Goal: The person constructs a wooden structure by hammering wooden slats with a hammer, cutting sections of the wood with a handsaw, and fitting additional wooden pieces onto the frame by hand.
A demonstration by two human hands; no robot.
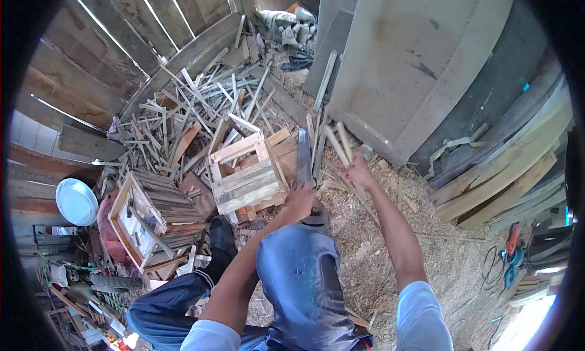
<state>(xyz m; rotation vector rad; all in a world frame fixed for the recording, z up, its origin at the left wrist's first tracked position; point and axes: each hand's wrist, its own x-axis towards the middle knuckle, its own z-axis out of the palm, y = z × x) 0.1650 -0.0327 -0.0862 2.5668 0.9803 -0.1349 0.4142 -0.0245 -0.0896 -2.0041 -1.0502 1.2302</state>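
My left hand [300,203] is closed at the lower end of a hand saw [303,156], whose grey blade points away from me, near my right foot. To the right, my right hand [359,172] has its fingers wrapped round the near ends of two thin wooden sticks [339,141], which spread apart at their far ends. Just left of the saw stands a small slatted wooden crate [247,181]. Further left is a second wooden crate [141,220] with tools lying on it.
Scrap wood strips [164,128] are heaped at the back left. Large boards [420,64] lean at the back right, with curved planks [512,174] beside them. A white basin [77,202] is at the left. A blue power tool [515,265] lies right, and wood shavings [378,253] cover the floor.
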